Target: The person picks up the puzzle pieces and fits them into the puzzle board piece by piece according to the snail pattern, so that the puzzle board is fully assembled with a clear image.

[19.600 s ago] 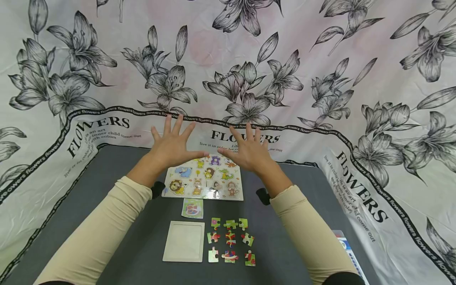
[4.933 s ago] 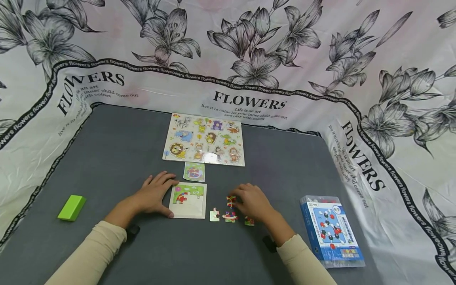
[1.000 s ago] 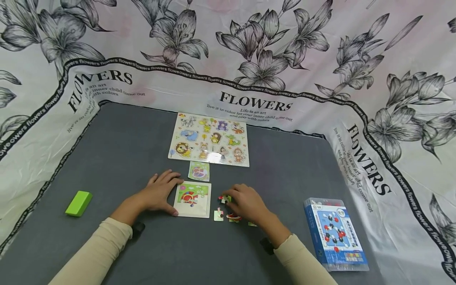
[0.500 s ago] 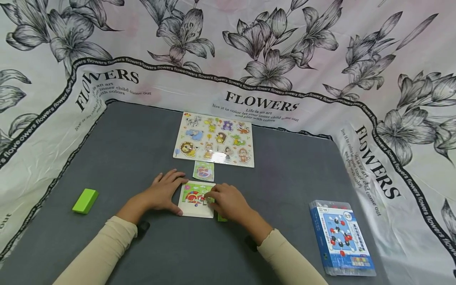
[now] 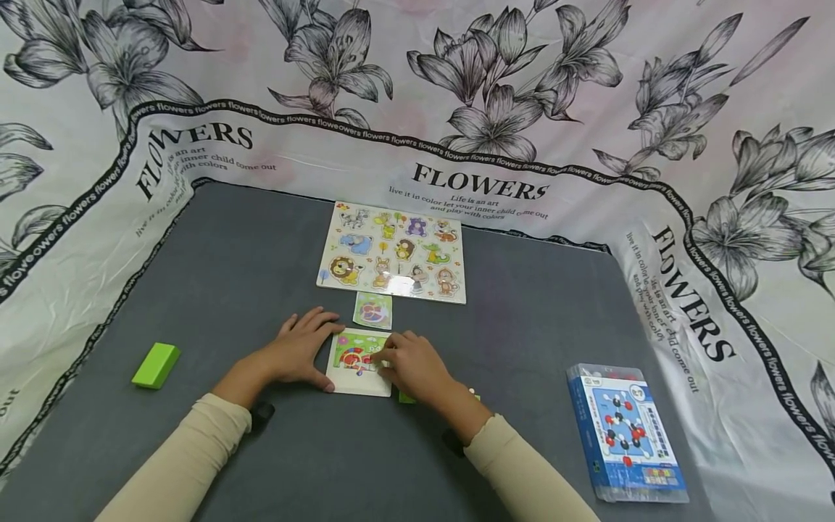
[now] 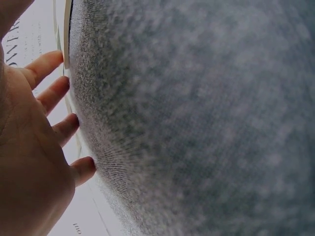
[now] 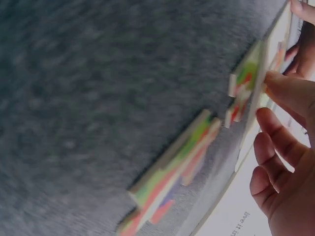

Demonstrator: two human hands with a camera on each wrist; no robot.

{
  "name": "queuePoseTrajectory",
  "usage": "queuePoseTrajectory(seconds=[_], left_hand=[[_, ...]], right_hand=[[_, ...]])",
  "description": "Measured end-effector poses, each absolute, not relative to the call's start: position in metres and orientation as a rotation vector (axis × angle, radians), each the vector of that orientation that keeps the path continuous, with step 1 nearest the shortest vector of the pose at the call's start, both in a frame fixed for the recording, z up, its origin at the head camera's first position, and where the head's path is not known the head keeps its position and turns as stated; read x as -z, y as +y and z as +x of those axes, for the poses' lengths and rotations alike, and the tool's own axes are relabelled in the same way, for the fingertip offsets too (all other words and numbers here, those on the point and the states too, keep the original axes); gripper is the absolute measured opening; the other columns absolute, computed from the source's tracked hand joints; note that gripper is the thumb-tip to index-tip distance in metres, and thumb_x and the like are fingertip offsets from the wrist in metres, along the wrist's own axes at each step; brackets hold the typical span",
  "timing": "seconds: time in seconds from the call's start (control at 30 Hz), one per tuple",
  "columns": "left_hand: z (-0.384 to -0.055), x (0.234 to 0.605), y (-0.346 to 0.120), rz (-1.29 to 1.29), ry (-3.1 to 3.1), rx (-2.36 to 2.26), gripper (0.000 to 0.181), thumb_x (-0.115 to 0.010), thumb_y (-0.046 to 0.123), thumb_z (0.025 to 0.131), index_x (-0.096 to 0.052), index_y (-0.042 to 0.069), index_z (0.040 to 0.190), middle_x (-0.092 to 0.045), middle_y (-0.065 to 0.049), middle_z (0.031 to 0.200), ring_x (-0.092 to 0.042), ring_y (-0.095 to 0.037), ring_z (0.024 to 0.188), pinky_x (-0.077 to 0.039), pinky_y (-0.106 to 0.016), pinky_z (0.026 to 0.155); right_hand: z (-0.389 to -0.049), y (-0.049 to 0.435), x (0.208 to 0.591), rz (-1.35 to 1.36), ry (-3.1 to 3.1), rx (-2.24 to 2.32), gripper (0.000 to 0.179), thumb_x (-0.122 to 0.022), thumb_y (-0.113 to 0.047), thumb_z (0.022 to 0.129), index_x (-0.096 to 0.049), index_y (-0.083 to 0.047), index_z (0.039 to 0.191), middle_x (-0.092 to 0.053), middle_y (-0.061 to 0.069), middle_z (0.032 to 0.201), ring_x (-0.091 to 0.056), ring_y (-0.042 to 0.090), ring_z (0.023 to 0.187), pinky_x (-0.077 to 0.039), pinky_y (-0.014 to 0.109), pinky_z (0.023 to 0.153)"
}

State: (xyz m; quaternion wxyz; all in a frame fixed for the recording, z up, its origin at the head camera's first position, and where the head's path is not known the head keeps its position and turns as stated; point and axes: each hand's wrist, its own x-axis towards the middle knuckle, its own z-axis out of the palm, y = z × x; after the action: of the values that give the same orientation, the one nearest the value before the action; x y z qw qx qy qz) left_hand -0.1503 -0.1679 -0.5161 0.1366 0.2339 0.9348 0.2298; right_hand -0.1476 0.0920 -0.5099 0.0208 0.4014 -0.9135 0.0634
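near frame centre, puzzle tray [image 5: 359, 386], part filled. left hand [image 5: 302, 349]: fingers apart, touching its left edge. right hand [image 5: 420, 366]: fingertips at its right side, can't tell from here if clamped on anything. green block [image 5: 156, 365] far left.

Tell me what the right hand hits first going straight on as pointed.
The right hand points across the tray: likely the laid puzzle pieces first; if it clears them, the left hand. Height is unclear.
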Motion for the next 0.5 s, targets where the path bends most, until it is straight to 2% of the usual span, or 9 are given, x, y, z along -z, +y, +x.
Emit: queuePoseTrajectory(seconds=[0.27,0.5], left_hand=[[-0.149,0.518,-0.166,0.68,2.7,-0.68,0.1,-0.087,0.054,0.062,-0.045,0.012,0.143,-0.03,-0.014,0.154,-0.015,-0.041,0.146,-0.011,-0.071,0.109],[-0.15,0.515,-0.166,0.677,2.706,-0.68,0.101,-0.088,0.053,0.061,-0.045,0.012,0.143,-0.03,-0.014,0.154,-0.014,-0.041,0.146,-0.011,-0.071,0.109]], right_hand=[[-0.145,0.102,0.498,1.255,-2.907,-0.285,0.028,-0.071,-0.03,0.089,-0.072,-0.021,0.116,-0.065,-0.002,0.102,-0.054,0.013,0.08,-0.042,0.026,0.063],[-0.14,0.124,0.491,1.251,-2.961,-0.242,0.028,-0.075,-0.034,0.085,-0.073,-0.019,0.108,-0.067,-0.003,0.104,-0.058,0.015,0.087,-0.048,0.033,0.07]])
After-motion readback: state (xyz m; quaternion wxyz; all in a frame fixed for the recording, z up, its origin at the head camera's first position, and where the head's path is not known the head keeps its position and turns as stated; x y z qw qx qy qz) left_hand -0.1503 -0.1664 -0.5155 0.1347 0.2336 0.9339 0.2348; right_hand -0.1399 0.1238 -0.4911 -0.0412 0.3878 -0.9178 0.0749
